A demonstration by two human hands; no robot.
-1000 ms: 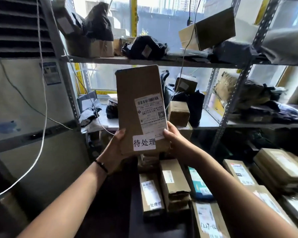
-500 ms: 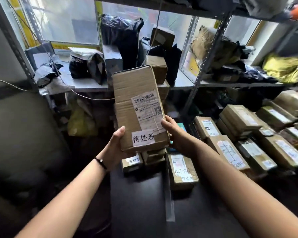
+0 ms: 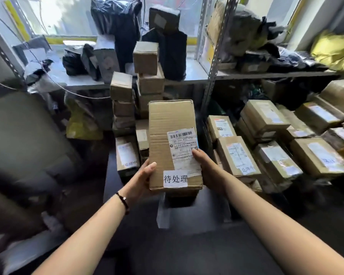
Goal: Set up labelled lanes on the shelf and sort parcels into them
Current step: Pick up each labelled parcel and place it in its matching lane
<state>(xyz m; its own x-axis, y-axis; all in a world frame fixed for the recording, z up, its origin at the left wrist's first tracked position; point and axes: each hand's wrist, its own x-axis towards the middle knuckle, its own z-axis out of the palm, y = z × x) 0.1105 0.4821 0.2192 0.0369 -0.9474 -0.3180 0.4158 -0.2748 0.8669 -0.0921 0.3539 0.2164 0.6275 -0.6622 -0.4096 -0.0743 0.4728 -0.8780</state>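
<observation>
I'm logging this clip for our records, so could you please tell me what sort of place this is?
Most likely a parcel sorting or storage room. Metal shelving holds bagged packages, labelled cardboard parcels are stacked in rows below, and both hands hold a box bearing a barcode shipping label.

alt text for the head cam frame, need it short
Two bare hands, left hand and right hand, hold a cardboard parcel upright by its lower edges; it bears a shipping label and a white sticker reading 待处理. Behind it, stacked labelled boxes and dark bagged parcels crowd a metal shelf.
</observation>
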